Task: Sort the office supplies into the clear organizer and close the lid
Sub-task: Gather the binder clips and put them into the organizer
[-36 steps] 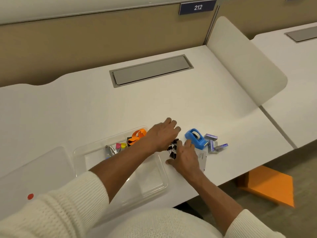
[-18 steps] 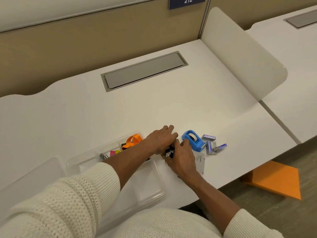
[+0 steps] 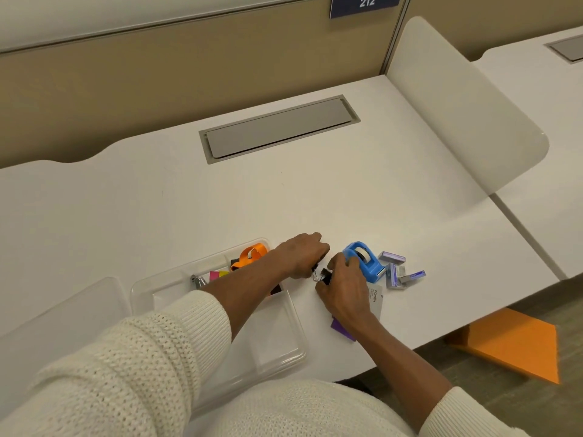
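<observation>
The clear organizer (image 3: 293,335) lies open at the desk's near edge, under my left forearm. Its back compartments hold an orange item (image 3: 250,254), coloured sticky flags (image 3: 218,274) and a metal piece (image 3: 198,281). My left hand (image 3: 301,255) and my right hand (image 3: 345,287) meet just right of the organizer, both closed around small black binder clips (image 3: 325,275); how many each holds is hidden. A blue tape dispenser (image 3: 364,261) stands behind my right hand, with purple staple boxes (image 3: 398,269) to its right. A white card (image 3: 376,300) and a purple pad (image 3: 342,331) lie under my right wrist.
The organizer's clear lid (image 3: 63,313) lies flat to the left of the organizer. A grey cable hatch (image 3: 277,129) is set into the desk farther back. A curved white divider (image 3: 467,115) bounds the right side. An orange object (image 3: 517,345) sits on the floor below the desk edge.
My two hands have drawn together over the loose black binder clips and gathered them between the fingers. The camera view shifted slightly.
</observation>
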`<state>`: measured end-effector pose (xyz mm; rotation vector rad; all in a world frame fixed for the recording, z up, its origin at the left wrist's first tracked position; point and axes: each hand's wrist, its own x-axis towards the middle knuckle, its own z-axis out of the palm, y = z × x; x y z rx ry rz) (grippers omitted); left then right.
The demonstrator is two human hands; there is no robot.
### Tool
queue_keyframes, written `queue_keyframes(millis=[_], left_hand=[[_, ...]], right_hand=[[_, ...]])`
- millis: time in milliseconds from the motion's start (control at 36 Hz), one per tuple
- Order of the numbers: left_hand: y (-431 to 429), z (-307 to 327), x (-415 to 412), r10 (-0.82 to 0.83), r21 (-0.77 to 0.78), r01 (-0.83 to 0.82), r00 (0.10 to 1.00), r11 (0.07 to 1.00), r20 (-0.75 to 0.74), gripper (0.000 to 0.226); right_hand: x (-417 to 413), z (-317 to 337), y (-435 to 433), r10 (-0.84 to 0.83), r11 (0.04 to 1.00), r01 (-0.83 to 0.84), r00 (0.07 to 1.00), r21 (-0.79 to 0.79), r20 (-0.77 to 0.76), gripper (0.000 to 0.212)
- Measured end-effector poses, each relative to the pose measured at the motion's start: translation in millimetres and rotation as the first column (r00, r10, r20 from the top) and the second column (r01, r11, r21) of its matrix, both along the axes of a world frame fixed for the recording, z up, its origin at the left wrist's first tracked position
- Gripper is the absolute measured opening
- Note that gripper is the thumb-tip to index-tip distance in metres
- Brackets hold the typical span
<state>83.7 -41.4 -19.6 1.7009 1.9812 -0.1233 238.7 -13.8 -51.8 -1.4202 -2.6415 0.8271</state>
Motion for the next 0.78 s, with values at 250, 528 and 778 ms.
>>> queue_keyframes(millis=[250, 528, 778], left_hand=[[-1, -5, -3, 0.012, 0.041, -0.009, 0.999, 0.999, -0.053, 0.028], [3, -1, -5, 0.008, -0.028, -0.007, 1.0, 1.0, 0.019, 0.021], [6, 0, -3, 0.021, -0.099, -0.02, 1.0, 0.995, 0.009, 0.029]], right_hand=[[-4, 1, -2, 0.079, 0.994, -0.085, 0.993, 0.068, 0.089, 0.028], [-12, 5, -4, -0.028, 0.998, 0.031, 0.998, -0.063, 0.05, 0.033], [-13, 6, -4, -0.082, 0.99, 0.086, 0.996, -0.115, 0.037, 0.034]])
